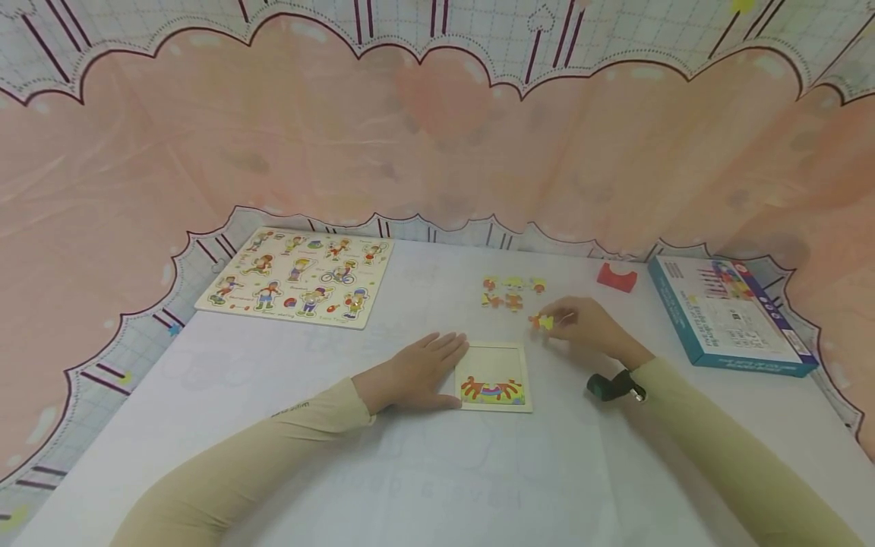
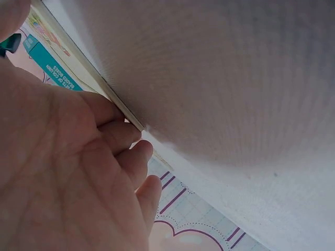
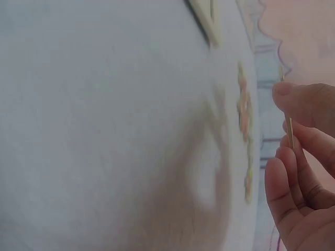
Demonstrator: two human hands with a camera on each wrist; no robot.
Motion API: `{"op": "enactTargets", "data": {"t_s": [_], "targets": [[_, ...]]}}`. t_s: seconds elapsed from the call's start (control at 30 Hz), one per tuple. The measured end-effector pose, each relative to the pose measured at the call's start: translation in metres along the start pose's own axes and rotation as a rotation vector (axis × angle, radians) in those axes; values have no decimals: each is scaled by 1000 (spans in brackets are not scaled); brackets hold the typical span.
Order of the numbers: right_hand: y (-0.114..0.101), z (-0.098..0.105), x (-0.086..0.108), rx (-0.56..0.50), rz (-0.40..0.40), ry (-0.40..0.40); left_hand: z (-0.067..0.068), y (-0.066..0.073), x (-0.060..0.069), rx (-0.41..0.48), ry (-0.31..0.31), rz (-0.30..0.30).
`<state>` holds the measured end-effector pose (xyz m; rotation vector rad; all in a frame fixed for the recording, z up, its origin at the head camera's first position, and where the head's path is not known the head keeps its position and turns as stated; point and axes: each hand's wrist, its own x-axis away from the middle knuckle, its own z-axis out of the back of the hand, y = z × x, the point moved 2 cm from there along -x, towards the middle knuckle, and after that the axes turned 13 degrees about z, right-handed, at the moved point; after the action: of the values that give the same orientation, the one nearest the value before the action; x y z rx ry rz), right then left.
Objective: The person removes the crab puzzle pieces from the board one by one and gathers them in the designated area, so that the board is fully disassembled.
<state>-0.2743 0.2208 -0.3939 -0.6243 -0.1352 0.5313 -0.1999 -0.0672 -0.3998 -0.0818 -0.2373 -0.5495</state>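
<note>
A small square puzzle tray lies in front of me, its lower part filled with colourful joined pieces. My left hand rests flat on the table with its fingers and thumb extended against the tray's left edge. In the left wrist view, the fingers touch that edge. Up and to the right of the tray, my right hand pinches an orange and yellow puzzle piece. Seen edge-on in the right wrist view, the piece is between thumb and fingers, above the table. Several loose puzzle pieces lie beyond the tray.
A larger picture board with figures of children lies at the back left. To the right are a red curved piece and a teal-sided box. A patterned curtain hangs behind the white table.
</note>
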Motion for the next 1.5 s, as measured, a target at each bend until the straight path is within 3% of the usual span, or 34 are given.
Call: {"op": "enactTargets", "data": {"t_s": [0.53, 0.87, 1.1, 1.5], "targets": [[36, 0, -35, -68, -121, -14, -2, -1, -2, 14, -6, -1], [36, 1, -41, -114, -128, 39, -4, -1, -2, 1, -1, 0], [38, 5, -39, -91, -202, -1, -4, -1, -2, -1, 3, 0], [39, 7, -45, -58, -223, -24, -3, -1, -3, -4, 0, -4]]}}
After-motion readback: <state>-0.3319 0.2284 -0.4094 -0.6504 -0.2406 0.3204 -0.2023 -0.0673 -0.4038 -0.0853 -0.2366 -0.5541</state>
